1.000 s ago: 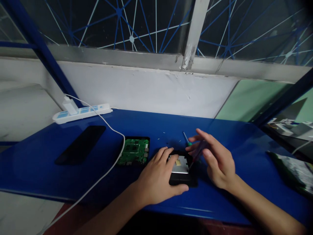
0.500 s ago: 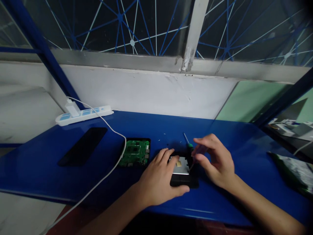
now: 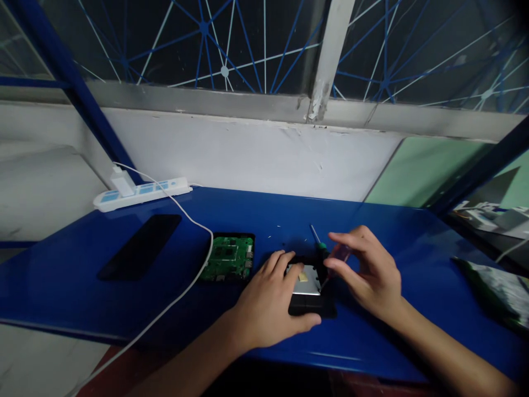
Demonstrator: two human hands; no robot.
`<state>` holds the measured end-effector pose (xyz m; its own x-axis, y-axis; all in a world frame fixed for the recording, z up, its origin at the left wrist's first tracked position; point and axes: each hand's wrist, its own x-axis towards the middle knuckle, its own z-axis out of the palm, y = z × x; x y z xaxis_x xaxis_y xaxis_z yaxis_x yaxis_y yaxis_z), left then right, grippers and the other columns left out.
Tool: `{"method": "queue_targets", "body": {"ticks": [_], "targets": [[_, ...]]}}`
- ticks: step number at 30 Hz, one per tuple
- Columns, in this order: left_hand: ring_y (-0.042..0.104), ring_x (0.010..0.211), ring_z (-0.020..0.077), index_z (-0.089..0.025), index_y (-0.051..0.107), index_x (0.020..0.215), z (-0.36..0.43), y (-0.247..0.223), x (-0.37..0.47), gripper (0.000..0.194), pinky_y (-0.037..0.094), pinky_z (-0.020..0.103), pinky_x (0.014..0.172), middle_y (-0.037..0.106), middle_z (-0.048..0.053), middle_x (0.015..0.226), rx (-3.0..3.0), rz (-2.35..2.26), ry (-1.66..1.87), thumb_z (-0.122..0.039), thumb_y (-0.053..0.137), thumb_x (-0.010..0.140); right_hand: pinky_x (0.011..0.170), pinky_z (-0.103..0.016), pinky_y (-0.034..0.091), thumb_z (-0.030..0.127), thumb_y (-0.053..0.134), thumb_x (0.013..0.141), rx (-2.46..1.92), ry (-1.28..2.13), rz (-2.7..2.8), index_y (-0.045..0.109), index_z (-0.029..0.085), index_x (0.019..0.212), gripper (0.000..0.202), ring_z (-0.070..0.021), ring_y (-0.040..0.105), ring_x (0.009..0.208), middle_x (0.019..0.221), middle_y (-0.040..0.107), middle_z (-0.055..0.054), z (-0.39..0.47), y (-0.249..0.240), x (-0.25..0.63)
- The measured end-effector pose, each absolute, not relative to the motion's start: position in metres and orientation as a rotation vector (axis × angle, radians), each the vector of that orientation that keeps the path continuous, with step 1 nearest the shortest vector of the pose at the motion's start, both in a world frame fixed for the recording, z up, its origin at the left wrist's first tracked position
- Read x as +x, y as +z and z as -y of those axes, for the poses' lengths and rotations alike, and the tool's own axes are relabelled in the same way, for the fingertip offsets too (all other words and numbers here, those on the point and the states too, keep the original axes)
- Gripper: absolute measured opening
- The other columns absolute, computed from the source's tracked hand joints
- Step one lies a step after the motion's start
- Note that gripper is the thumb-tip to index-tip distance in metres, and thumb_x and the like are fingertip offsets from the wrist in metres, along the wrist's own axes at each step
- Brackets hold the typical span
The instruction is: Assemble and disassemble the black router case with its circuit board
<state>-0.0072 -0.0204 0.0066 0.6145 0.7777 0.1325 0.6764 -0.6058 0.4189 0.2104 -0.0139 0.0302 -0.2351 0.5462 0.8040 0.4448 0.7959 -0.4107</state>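
Observation:
A black case (image 3: 312,306) with a silver metal plate (image 3: 308,285) inside lies on the blue table. My left hand (image 3: 273,298) presses on its left side, fingers over the plate's left edge and thumb along the near edge. In my right hand (image 3: 367,270) a screwdriver with a translucent purplish handle (image 3: 340,253) is pinched between fingers and thumb, its shaft slanting down to the plate's right edge. Just behind lies a second screwdriver with a green handle (image 3: 322,247). A green circuit board (image 3: 229,256) in a black shell sits left of my left hand.
On the left lie a dark flat panel (image 3: 140,247) and a white power strip (image 3: 152,189) with a plug. Its white cable (image 3: 182,295) crosses the table beside the board. A silvery bag (image 3: 502,289) lies at the right edge, and a wall stands behind the table (image 3: 248,207).
My right hand has shifted slightly right, and the fingers have turned a little around the purplish handle, which shows more now. My left hand stays on the case.

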Motion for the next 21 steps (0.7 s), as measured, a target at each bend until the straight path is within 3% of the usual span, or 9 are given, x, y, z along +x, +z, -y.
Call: {"method": "queue_targets", "body": {"ticks": [4,7,10,16,18,21], "targets": [[0.034,0.143,0.0381,-0.016,0.051,0.138,0.0208,0.0063,-0.0071,0.081,0.038,0.056,0.114,0.043,0.019,0.151,2.52,-1.167,0.438,-0.061,0.074,0.075,0.068,-0.037,0.054,0.012,0.053,0.095,-0.729,0.182,1.902,0.058,0.023,0.137,0.043,-0.0185,0.063,0.081,0.096,0.062,-0.006,0.0175,0.0299,0.2121],[0.035,0.143,0.0376,-0.016,0.051,0.137,0.0216,0.006,-0.0075,0.08,0.037,0.056,0.115,0.044,0.018,0.15,2.525,-1.165,0.463,-0.06,0.075,0.075,0.072,-0.036,0.057,0.007,0.04,0.099,-0.758,0.24,1.9,0.049,0.021,0.146,0.05,-0.0181,0.068,0.088,0.113,0.064,-0.011,0.021,0.0306,0.2112],[0.035,0.143,0.0385,-0.016,0.051,0.137,0.0218,0.0064,-0.0079,0.08,0.037,0.057,0.115,0.044,0.018,0.151,2.518,-1.163,0.464,-0.06,0.076,0.075,0.072,-0.034,0.058,0.004,0.048,0.096,-0.775,0.2,1.893,0.047,0.022,0.148,0.055,-0.0165,0.07,0.085,0.115,0.067,-0.01,0.021,0.0314,0.2096],[0.035,0.143,0.0388,-0.018,0.05,0.139,0.0216,0.0061,-0.0073,0.081,0.039,0.057,0.113,0.043,0.017,0.151,2.507,-1.172,0.452,-0.06,0.075,0.074,0.059,-0.032,0.051,0.011,0.08,0.078,-0.676,0.018,1.82,0.069,0.026,0.122,0.048,-0.0174,0.061,0.07,0.08,0.063,-0.002,0.013,0.0308,0.213],[0.035,0.143,0.0379,-0.018,0.049,0.139,0.0218,0.0057,-0.0073,0.082,0.038,0.057,0.114,0.044,0.017,0.151,2.512,-1.167,0.459,-0.06,0.075,0.074,0.058,-0.032,0.051,0.02,0.079,0.081,-0.668,0.026,1.858,0.07,0.025,0.119,0.039,-0.0179,0.06,0.071,0.08,0.062,-0.003,0.0128,0.0301,0.215],[0.035,0.143,0.0377,-0.018,0.051,0.137,0.0222,0.006,-0.0075,0.08,0.038,0.056,0.115,0.045,0.017,0.149,2.522,-1.161,0.472,-0.06,0.076,0.074,0.065,-0.037,0.055,0.023,0.055,0.097,-0.664,0.132,1.92,0.063,0.021,0.132,0.036,-0.0205,0.065,0.083,0.098,0.065,-0.01,0.0172,0.03,0.2152]]}}
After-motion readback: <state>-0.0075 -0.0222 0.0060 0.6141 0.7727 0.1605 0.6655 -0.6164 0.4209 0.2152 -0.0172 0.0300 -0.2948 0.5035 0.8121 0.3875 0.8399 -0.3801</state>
